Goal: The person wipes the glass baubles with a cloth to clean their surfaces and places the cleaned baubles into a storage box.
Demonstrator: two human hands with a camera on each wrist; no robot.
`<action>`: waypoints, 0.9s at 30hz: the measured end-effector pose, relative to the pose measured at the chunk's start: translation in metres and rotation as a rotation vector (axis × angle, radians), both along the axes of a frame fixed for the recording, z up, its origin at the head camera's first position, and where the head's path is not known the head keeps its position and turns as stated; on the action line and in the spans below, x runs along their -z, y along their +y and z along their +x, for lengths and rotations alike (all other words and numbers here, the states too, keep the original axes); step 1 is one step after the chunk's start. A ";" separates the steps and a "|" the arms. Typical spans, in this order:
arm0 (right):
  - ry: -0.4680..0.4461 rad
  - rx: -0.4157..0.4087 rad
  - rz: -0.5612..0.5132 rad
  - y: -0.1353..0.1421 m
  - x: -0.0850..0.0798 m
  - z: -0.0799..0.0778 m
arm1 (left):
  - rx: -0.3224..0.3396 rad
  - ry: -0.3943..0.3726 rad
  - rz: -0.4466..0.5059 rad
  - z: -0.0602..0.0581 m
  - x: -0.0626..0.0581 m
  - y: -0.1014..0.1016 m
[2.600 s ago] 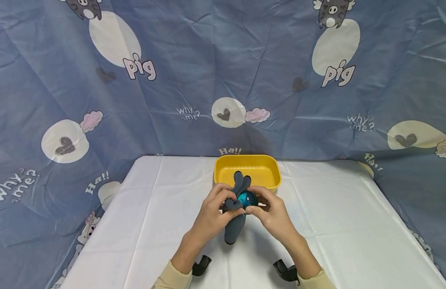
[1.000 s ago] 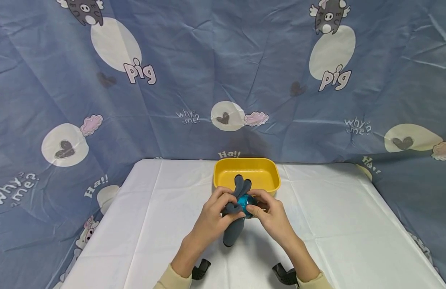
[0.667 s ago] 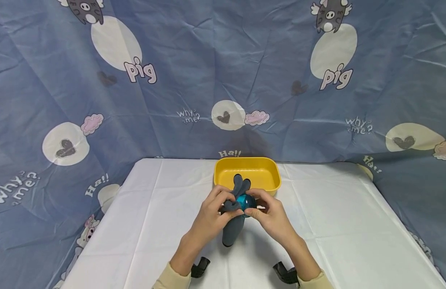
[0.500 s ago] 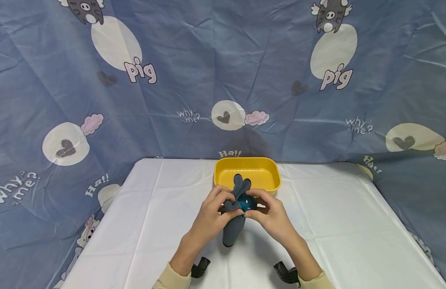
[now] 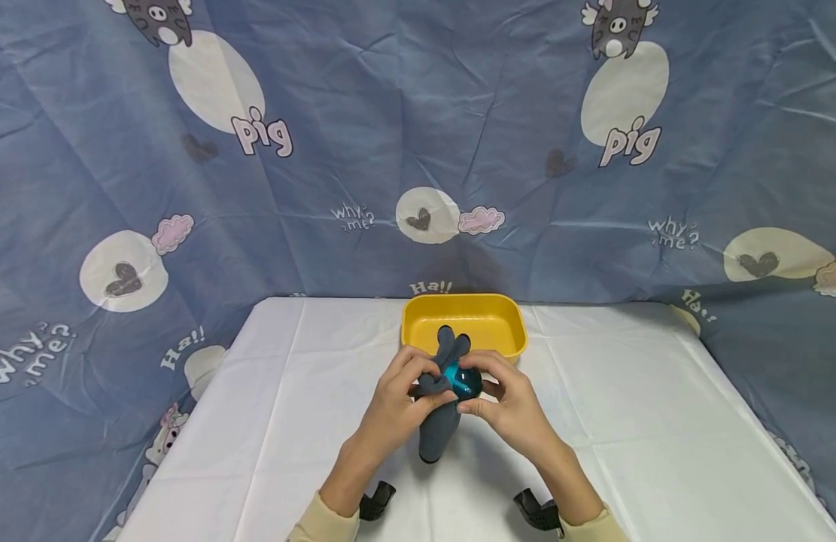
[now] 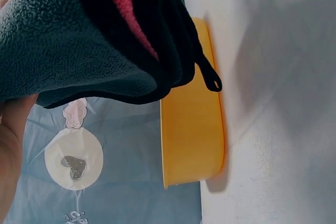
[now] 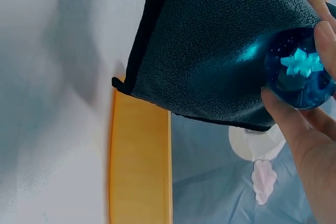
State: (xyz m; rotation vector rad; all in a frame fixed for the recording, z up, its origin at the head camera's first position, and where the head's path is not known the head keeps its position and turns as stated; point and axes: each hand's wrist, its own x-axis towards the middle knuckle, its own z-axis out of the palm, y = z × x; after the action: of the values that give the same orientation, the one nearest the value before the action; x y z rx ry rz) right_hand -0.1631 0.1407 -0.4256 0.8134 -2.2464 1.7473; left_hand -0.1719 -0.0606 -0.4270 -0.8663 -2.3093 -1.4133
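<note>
A dark grey-blue cleaning cloth (image 5: 439, 433) with black edging and a hanging loop hangs bunched in my left hand (image 5: 396, 395), above the table. Fingers and thumb pinch its folds, and a pink-red patch (image 6: 126, 3) shows between them in the left wrist view. My right hand (image 5: 511, 399) holds a shiny, clear blue ball (image 5: 466, 382) between thumb and fingers. Inside the ball, a pale star- or flower-like shape (image 7: 302, 63) is visible in the right wrist view. The ball lies against the cloth; the contact under the left fingers is partly hidden.
Behind the hands, a yellow rectangular tub (image 5: 506, 331) stands on the white-covered table (image 5: 634, 421). Two black curved pieces (image 5: 377, 500) are by the wrists, one beside each. A blue printed curtain (image 5: 336, 143) hangs along the back and sides.
The right thumb has shifted down along the ball, and the light on the ball looks different, as if it has turned slightly. The left hand keeps its grip on the cloth.
</note>
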 end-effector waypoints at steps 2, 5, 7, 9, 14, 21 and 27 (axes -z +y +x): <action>0.014 0.003 0.002 0.000 -0.001 0.000 | 0.003 -0.007 0.010 0.000 0.000 0.000; 0.039 0.007 0.009 -0.001 -0.001 0.000 | 0.005 -0.014 0.022 0.000 0.000 0.000; 0.046 0.012 0.017 -0.001 -0.001 0.001 | 0.006 -0.016 0.025 0.000 0.000 0.000; 0.048 0.013 0.022 -0.001 -0.001 0.001 | 0.009 -0.009 0.022 0.000 0.000 0.000; 0.034 0.012 0.031 -0.001 -0.001 0.002 | 0.014 0.002 0.016 -0.001 0.001 0.000; 0.048 0.030 0.021 -0.003 -0.003 0.003 | 0.007 0.016 0.014 -0.001 0.001 -0.001; 0.033 0.034 0.013 -0.003 -0.001 0.002 | 0.006 0.014 0.008 0.000 -0.001 -0.001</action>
State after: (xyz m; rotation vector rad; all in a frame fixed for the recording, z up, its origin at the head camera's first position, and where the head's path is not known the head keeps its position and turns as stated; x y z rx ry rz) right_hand -0.1609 0.1377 -0.4250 0.7958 -2.2397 1.6937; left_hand -0.1720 -0.0612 -0.4264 -0.8781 -2.2916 -1.4135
